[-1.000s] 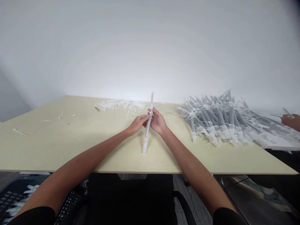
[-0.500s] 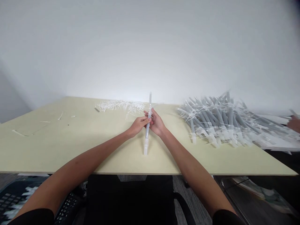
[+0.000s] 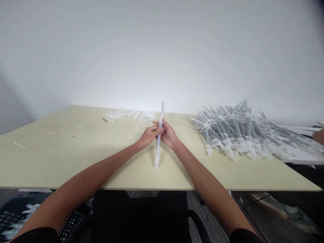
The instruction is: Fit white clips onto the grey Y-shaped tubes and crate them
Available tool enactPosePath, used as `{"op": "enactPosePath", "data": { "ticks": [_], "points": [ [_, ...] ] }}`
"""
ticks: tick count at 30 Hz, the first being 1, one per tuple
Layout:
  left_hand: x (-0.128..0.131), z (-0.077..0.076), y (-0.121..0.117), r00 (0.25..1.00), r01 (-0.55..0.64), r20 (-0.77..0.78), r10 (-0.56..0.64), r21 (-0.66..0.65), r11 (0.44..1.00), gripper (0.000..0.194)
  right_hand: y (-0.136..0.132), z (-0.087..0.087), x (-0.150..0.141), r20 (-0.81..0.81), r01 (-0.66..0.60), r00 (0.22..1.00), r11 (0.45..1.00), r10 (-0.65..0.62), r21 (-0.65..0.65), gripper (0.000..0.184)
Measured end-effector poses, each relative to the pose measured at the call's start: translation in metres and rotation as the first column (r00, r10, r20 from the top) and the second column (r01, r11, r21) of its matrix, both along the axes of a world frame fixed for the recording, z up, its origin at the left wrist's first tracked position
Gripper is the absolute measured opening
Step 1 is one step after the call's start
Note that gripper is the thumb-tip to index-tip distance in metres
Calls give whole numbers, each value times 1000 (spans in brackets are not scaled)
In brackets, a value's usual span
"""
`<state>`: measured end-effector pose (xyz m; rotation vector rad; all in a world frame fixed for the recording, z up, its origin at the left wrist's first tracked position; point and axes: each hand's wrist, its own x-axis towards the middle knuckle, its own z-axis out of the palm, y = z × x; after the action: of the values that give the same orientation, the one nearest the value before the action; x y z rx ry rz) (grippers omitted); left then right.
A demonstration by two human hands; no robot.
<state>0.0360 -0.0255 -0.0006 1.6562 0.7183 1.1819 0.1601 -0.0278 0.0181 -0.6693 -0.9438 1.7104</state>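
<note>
A slim grey tube [image 3: 158, 141] with whitish translucent ends stands nearly upright before me, leaning slightly right at its top. My left hand [image 3: 149, 135] pinches it around the middle between thumb and fingers. From the other side, my right hand [image 3: 169, 134] closes on the same tube a little higher, its thumb near a clear band. Some right fingertips show behind the tube; the rest are hidden. Behind my hands, toward the wall, lies a spread of thin white strips [image 3: 126, 115] that look like cable ties.
At right, a big heap of similar grey tubes [image 3: 235, 126] with white ties covers the table [image 3: 76, 162]. Another person's hand [image 3: 318, 136] is at the far right edge. Loose white strips [image 3: 21, 145] lie at left. A dark basket [image 3: 12, 216] holding white pieces sits below the table.
The long white tie end that stuck out rightward by the tube's upper part no longer shows. My right fingers sit closer in around the tube. Both hands stay in nearly the same place.
</note>
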Motion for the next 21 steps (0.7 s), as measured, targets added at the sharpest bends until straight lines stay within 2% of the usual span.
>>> {"op": "enactPosePath", "data": {
  "ticks": [8,13,17,19,21],
  "points": [
    [0,2,-2,999,-28,-40,28,5,1000,41,0,0,1,19,15,1000,999,-15,36,39],
    [-2,-1,4,997,-57,-49,58,31,998,48,2,-4,-1,92,76,992,985,-91,155,27],
    [-14,-3,15,971,-79,-212,112,157,984,51,6,-5,1,184,215,940,919,-287,331,22],
    [-25,-4,25,932,-157,-294,213,204,966,51,7,-1,5,193,306,894,866,-404,394,24],
    [-40,-6,38,831,-274,-405,382,299,914,46,7,5,11,170,401,834,788,-525,468,26]
  ]
}}
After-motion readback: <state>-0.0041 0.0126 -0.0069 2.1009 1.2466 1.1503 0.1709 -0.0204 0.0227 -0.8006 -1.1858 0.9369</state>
